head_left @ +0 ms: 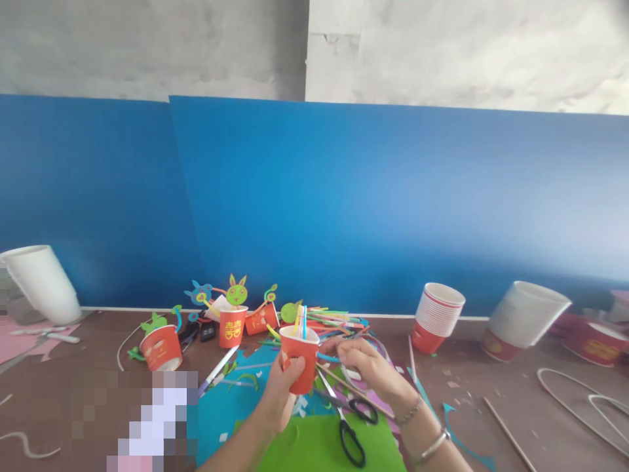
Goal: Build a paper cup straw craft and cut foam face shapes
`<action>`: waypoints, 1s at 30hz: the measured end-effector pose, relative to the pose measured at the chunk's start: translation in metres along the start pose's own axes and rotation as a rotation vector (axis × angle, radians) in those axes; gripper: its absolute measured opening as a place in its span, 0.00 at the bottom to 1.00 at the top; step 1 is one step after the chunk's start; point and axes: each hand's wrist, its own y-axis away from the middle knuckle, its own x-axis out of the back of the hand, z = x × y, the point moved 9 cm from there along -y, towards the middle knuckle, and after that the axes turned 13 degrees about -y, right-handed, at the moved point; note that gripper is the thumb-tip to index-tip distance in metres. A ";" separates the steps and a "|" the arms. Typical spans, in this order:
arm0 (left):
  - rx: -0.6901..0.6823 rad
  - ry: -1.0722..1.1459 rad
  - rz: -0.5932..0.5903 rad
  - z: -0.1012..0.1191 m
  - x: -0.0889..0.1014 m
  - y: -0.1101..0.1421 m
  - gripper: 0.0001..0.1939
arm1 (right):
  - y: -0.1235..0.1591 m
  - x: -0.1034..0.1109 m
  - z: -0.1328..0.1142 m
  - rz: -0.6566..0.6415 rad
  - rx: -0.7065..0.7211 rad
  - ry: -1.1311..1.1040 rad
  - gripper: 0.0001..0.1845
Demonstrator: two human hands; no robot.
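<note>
My left hand (281,387) grips a red paper cup (300,359) from below and holds it upright above the table. Coloured straws (301,321) stick out of the cup's top. My right hand (369,368) is just right of the cup, its fingers curled and pinched around a thin blue strip (328,358) that touches the cup's side. Black-handled scissors (350,426) lie below the hands on a green paper sheet (324,449).
Finished red cups with paper animals (232,314) stand behind, amid loose straws (334,319). A stack of red cups (435,319) and tipped white buckets (525,314) (42,282) sit by the blue wall. White cords (580,400) lie at right.
</note>
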 end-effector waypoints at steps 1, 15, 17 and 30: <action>-0.024 -0.032 0.005 0.003 0.001 -0.001 0.28 | -0.001 0.003 0.001 0.012 -0.012 0.034 0.13; -0.208 -0.288 -0.221 0.009 -0.023 0.008 0.42 | -0.007 -0.015 -0.019 0.119 0.246 0.320 0.09; -0.189 -0.302 -0.234 0.007 -0.025 0.009 0.40 | -0.007 -0.012 -0.019 0.163 0.275 0.375 0.08; -0.155 -0.221 0.047 0.009 0.005 0.001 0.32 | -0.007 0.009 -0.008 0.187 0.079 0.242 0.15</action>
